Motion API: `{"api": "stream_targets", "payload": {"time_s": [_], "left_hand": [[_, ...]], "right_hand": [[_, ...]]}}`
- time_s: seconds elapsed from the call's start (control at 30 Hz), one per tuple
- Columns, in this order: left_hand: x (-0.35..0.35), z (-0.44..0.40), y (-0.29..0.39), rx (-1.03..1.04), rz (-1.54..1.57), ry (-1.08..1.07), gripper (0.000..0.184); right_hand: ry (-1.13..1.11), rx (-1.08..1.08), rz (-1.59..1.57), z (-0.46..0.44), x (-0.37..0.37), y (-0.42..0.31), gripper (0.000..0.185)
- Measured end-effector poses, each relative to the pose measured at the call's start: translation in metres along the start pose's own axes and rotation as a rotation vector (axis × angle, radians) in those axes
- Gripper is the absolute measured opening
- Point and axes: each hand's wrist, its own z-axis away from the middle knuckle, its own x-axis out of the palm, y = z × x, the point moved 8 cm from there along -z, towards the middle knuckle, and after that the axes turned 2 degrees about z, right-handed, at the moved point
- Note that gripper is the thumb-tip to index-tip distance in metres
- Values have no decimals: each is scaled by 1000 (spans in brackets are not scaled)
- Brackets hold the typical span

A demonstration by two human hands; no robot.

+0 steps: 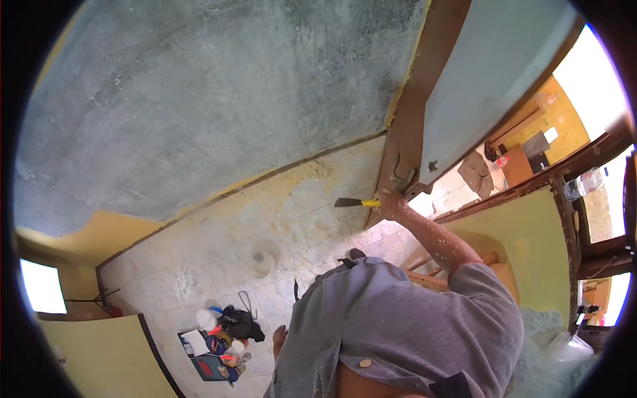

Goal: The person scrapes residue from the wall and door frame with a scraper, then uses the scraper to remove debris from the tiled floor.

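Observation:
My right hand (393, 205) reaches out to the right, closed round the yellow handle of a scraper (357, 202). The scraper's dark, flat blade points left, over the tiled floor. Beside this hand are the brown door edge and its metal handle (398, 174). Pale flecks cover my right forearm. My left hand (279, 339) shows only in part at the left side of my grey shirt, low in the view; whether it holds anything is hidden.
A scraped grey wall (219, 99) fills the upper left, with yellow crumbs along its foot. A round translucent object (263, 260) is on the floor (219, 245). A box (211, 369) with bottles and a black bag (240, 325) stands lower left. An open door (491, 73) is upper right.

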Motion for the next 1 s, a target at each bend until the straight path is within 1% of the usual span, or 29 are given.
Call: {"api": "stream_targets", "payload": {"time_s": [0.03,0.07,0.1,0.17,0.23,0.27,0.3,0.33,0.37,0.4,0.43,0.5,0.57,0.6,0.67,0.73,0.8,0.87,0.9,0.93,0.97,1.0], "left_hand": [[-12,9,-11,-20,-8,11,49],[-22,12,-20,-31,-15,13,49],[-30,13,-24,-31,-20,16,49],[-50,16,-38,-17,-12,15,49],[-73,18,-39,24,45,36,48],[-82,20,-40,41,84,52,48],[-94,48,-48,-117,54,176,48],[-95,62,-38,-105,118,224,49],[-84,91,-15,-48,120,247,49],[-78,117,7,1,119,268,49],[-82,127,10,4,148,298,50],[-89,138,2,35,191,342,51],[-88,146,-16,11,223,352,51],[-90,151,-27,4,238,359,52],[-84,150,-60,-102,276,314,55],[-78,148,-73,-183,186,326,61],[-108,117,-20,268,39,503,63],[-174,130,94,576,150,788,58],[-213,167,175,765,205,899,55],[-249,210,252,941,262,951,53],[-280,250,320,1112,326,917,50],[-247,323,389,1016,325,864,48]], "right_hand": [[-49,-23,62,-9,7,-14,33],[-48,-17,55,-21,18,-16,33],[-11,-228,293,-38,34,-29,24],[11,-470,532,-41,34,-67,17],[46,-38,308,-63,3,-77,16],[29,-76,317,-72,5,-94,16],[11,-29,343,-83,6,-101,17],[-3,22,370,-92,6,-106,19],[-11,-6,377,-98,5,-112,19],[-21,11,373,-103,2,-119,19],[-29,30,369,-108,-1,-123,19],[-56,0,402,-113,-3,-129,20],[-74,-27,432,-118,1,-135,20],[-44,-31,420,-118,3,-137,21],[-17,-32,408,-118,7,-133,21],[11,-32,426,-119,13,-130,20],[17,-15,445,-108,5,-137,20],[-85,-26,499,-108,11,-143,21],[-106,-37,502,-106,15,-147,21],[-162,-45,543,-107,17,-148,22],[-205,-51,585,-110,13,-146,22],[-202,-53,594,-110,10,-145,22]]}}
